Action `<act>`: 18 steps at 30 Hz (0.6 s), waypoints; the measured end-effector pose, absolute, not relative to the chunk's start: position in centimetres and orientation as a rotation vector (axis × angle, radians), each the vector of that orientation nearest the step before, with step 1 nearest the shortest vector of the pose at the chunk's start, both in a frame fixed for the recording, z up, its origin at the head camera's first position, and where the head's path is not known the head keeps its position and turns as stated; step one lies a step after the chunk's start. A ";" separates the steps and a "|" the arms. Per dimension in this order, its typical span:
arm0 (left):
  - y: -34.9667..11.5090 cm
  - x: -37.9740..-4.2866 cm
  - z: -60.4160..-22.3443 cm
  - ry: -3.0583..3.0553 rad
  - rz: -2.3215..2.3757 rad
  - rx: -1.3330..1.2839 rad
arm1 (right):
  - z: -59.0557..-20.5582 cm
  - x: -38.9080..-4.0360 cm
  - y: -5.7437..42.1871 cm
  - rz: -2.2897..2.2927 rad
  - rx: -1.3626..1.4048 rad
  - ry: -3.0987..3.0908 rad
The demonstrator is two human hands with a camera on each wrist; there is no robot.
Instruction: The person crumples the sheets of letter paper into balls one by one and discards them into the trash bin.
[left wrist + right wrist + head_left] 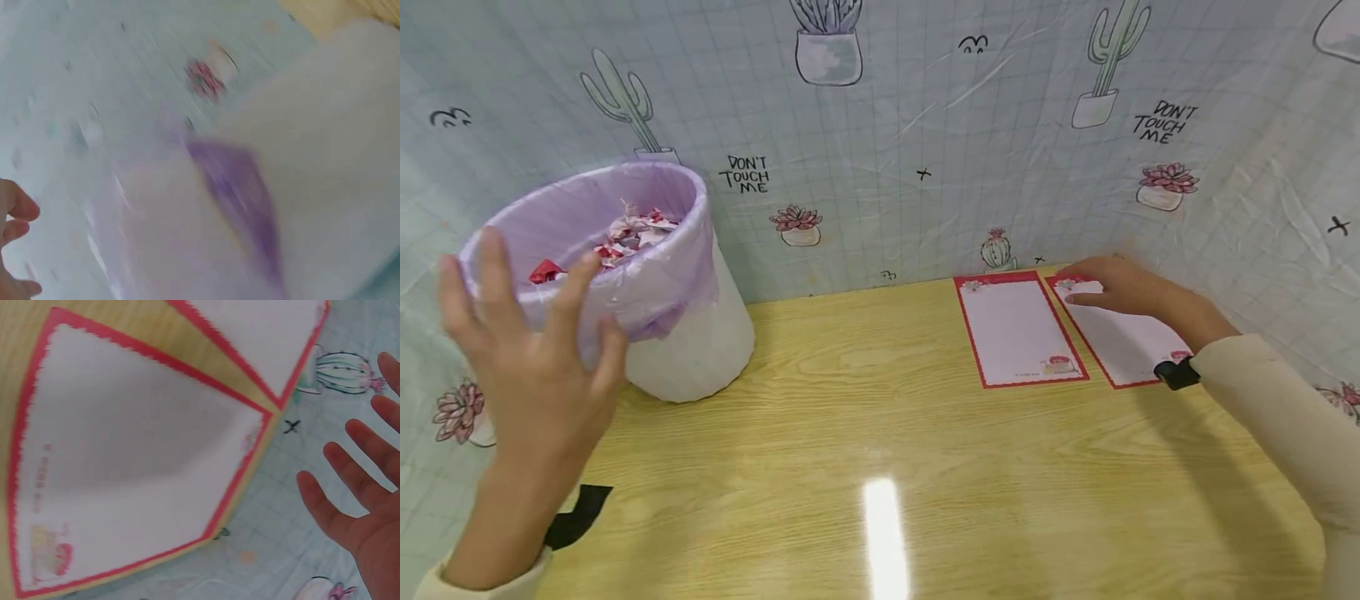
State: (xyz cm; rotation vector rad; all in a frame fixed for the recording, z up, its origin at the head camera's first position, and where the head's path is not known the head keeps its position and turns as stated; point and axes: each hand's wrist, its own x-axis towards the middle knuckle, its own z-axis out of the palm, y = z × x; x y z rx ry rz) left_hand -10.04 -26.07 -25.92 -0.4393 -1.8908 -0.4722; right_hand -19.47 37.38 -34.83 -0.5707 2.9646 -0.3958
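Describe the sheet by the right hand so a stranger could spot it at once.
On the yellow table, look to the far right, beside the cactus-print backdrop. The sheet is white with a red border, lying right of a matching neighbour. Unlike that one, it is partly hidden behind the right hand in the head view.

Table top [820,425] looks like wood w/ fine lines, smooth & v. shiny where light hits it. Bin [696,354] looks like smooth plastic, a bit dull. Bin bag [643,304] is thin, soft plastic, crinkly & a bit shiny. Scraps [636,233] inside look like crumpled paper. The 2 cards [1018,333] look like smooth, dull paper. Wall sheet [887,125] is thin & wrinkly w/ slight shine; cloth or plastic, can't tell. Sleeves [1277,408] look like soft, dull cloth.
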 end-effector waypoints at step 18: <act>-8.0 -17.1 -38.5 -2.643 -0.777 -1.268 | -42.7 -18.0 36.6 -0.473 -0.447 2.868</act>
